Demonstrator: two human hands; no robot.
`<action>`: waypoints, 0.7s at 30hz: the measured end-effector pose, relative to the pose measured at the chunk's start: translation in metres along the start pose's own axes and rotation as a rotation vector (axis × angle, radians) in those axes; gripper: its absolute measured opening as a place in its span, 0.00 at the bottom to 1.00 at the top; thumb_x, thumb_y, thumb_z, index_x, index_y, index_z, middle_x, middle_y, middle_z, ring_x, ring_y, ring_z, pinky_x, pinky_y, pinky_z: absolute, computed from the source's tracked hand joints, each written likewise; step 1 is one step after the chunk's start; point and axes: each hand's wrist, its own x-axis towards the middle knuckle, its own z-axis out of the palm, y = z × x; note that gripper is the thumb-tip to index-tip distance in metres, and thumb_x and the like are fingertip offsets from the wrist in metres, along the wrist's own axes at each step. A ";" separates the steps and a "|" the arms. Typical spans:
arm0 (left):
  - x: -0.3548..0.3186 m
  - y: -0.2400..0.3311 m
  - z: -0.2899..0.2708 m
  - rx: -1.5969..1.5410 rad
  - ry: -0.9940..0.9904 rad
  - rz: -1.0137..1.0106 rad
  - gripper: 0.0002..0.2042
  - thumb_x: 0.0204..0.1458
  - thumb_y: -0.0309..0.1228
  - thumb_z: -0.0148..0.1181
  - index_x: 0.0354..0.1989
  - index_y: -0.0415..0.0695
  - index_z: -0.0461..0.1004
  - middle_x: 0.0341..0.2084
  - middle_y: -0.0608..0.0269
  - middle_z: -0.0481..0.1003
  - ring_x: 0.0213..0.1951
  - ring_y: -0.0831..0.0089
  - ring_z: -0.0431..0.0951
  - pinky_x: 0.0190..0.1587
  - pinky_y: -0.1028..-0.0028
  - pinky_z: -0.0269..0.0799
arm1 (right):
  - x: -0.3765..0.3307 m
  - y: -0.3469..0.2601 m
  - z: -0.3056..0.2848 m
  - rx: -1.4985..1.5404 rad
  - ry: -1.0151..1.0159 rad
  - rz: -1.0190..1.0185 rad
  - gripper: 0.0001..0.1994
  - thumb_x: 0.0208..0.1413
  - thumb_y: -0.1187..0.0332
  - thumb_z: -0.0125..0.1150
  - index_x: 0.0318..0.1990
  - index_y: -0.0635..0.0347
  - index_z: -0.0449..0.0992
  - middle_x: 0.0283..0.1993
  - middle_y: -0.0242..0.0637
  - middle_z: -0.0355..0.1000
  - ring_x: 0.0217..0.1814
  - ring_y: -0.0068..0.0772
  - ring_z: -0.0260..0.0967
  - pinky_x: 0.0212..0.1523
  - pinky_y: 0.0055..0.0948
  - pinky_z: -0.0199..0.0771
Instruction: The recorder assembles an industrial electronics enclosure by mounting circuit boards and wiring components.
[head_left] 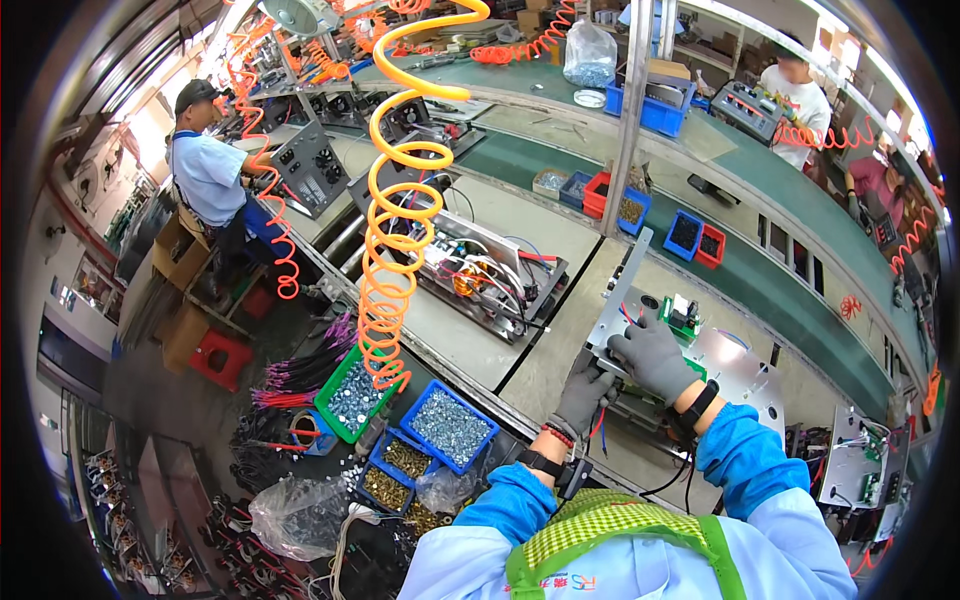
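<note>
Both hands are wearing grey gloves and working on a metal chassis plate [735, 365] that is lying on the workbench [560, 330] right in front of the person.

Left hand [585, 395] is gripping the near left edge of the plate, fingers curled around it, so closed on the plate. Red wires are hanging just below that hand.

Right hand [652, 352] is resting palm-down on top of the plate, fingers bent and pressing near a small green circuit board [682, 318] mounted on it. Cannot tell whether it is pinching anything underneath; the glove is hiding the fingertips.

An upright metal side panel [622, 290] is rising from the plate's far left corner, just beyond the right hand.

Around it:
- An open unit with wiring [480, 275] is sitting on the bench to the left, well apart from the hands.
- An orange coiled air hose [395, 220] is hanging down over that side.
- A blue tray of screws [450, 425] and a green tray of screws [352, 395] are sitting at the bench's near edge, left of the left hand.
- A red and blue parts bin [618, 200] is standing by a pole further back.
- Another person in a blue shirt [210, 170] is working at far left, and a person in a white shirt [795, 95] is at the far side of the green conveyor [800, 290].
</note>
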 end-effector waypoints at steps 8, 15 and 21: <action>0.007 -0.019 0.030 -0.233 0.341 0.023 0.10 0.63 0.31 0.54 0.48 0.44 0.77 0.25 0.68 0.73 0.25 0.80 0.70 0.28 0.77 0.67 | -0.006 0.002 0.002 0.066 0.037 0.037 0.06 0.53 0.66 0.62 0.38 0.47 0.78 0.31 0.35 0.73 0.45 0.50 0.70 0.50 0.43 0.72; 0.017 -0.013 0.014 -0.309 0.103 -0.076 0.09 0.61 0.23 0.48 0.48 0.43 0.72 0.32 0.65 0.74 0.27 0.79 0.72 0.29 0.78 0.72 | -0.009 0.000 0.005 0.093 0.076 0.072 0.05 0.54 0.65 0.61 0.37 0.49 0.78 0.31 0.37 0.73 0.45 0.50 0.71 0.46 0.43 0.72; 0.015 -0.011 0.014 -0.281 0.071 0.085 0.07 0.62 0.26 0.47 0.44 0.44 0.72 0.29 0.67 0.73 0.27 0.77 0.73 0.31 0.74 0.73 | -0.010 0.000 0.004 0.115 0.071 0.077 0.05 0.58 0.63 0.59 0.38 0.49 0.78 0.35 0.38 0.74 0.45 0.48 0.72 0.44 0.43 0.72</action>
